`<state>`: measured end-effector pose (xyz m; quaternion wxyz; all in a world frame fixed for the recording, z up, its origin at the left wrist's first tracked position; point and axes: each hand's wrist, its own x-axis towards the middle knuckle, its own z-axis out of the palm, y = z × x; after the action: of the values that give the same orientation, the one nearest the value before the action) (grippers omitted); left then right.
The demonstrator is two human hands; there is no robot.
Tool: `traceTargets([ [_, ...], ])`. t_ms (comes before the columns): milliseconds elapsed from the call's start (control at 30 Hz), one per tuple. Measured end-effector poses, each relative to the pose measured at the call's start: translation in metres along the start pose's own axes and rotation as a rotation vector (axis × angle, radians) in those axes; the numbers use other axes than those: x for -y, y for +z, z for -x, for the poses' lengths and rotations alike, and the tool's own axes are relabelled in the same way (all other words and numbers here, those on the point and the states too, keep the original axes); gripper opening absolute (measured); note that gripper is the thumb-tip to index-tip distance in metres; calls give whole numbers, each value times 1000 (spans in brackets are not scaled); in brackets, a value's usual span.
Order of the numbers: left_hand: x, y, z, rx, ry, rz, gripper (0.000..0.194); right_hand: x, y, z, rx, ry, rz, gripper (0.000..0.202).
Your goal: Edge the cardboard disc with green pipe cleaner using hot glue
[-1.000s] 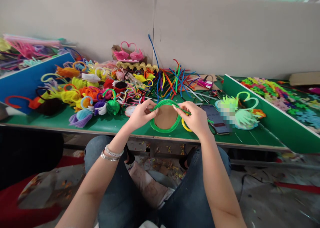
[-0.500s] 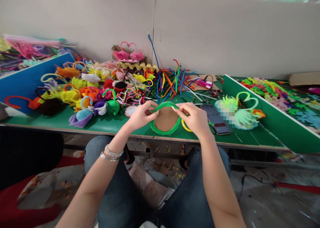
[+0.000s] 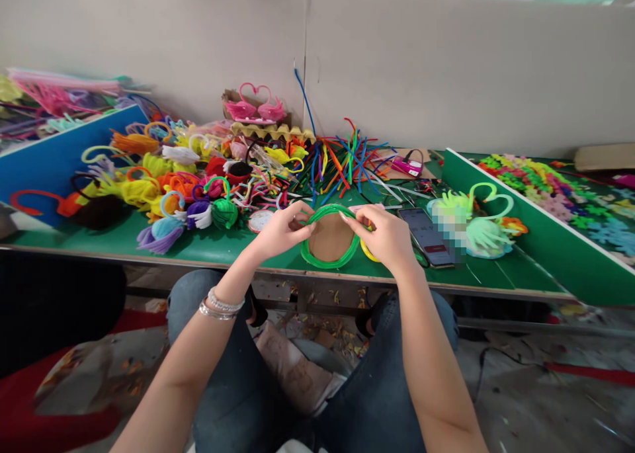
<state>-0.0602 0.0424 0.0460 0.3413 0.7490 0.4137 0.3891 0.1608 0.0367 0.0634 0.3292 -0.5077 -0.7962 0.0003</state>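
Note:
My left hand (image 3: 286, 228) pinches the upper left rim of a round cardboard disc (image 3: 331, 237) edged with green pipe cleaner (image 3: 328, 264). On the opposite side, my right hand (image 3: 381, 231) has its thumb and fingers closed on the rim's upper right. The disc is tilted toward me at the table's front edge. Part of a yellow ring (image 3: 368, 250) shows beneath my right hand. Beside that hand lies a phone (image 3: 427, 239), and a pair of light green pipe-cleaner swans (image 3: 489, 231) stands farther right, partly blurred out.
Many coloured pipe-cleaner birds (image 3: 143, 192) crowd the green table (image 3: 278, 258) on the left. Loose pipe cleaners (image 3: 347, 159) lie behind the disc, near pink swans (image 3: 255, 109). A blue divider (image 3: 64, 162) and a green divider (image 3: 536, 235) flank the workspace.
The disc has shifted very slightly to the right. My right fingers have moved a little along its rim, and the green end that stuck out right of that hand no longer shows.

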Motion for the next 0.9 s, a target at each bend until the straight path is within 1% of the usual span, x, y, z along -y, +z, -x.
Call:
traceTargets([
  [200, 0, -1, -1, -47, -1, 26, 20, -3, -7, -1, 19, 70, -100, 39],
  [333, 2, -2, -1, -57, -4, 33, 20, -6, -10, -1, 50, 47, -156, 35],
  [433, 2, -2, -1, -55, 1, 41, 20, -7, -10, 0, 68, 29, -136, 33],
  [533, 1, -2, -1, -45, 8, 38, 24, -9, -9, 0, 22, -3, -82, 33],
  [633, 0, -2, -1, -8, 13, 18, 36, -9, -7, -1, -10, -24, -69, 33],
  [700, 2, -1, -2, 3, 5, 14, 40, -9, -6, -1, 30, 3, -110, 33],
  [800, 5, 0, -3, -29, 10, 30, 38, -7, -6, -1, 102, 56, -200, 35],
  [900, 6, 0, -3, -37, 10, 13, 37, -4, -6, -1, 94, 75, -206, 39],
])
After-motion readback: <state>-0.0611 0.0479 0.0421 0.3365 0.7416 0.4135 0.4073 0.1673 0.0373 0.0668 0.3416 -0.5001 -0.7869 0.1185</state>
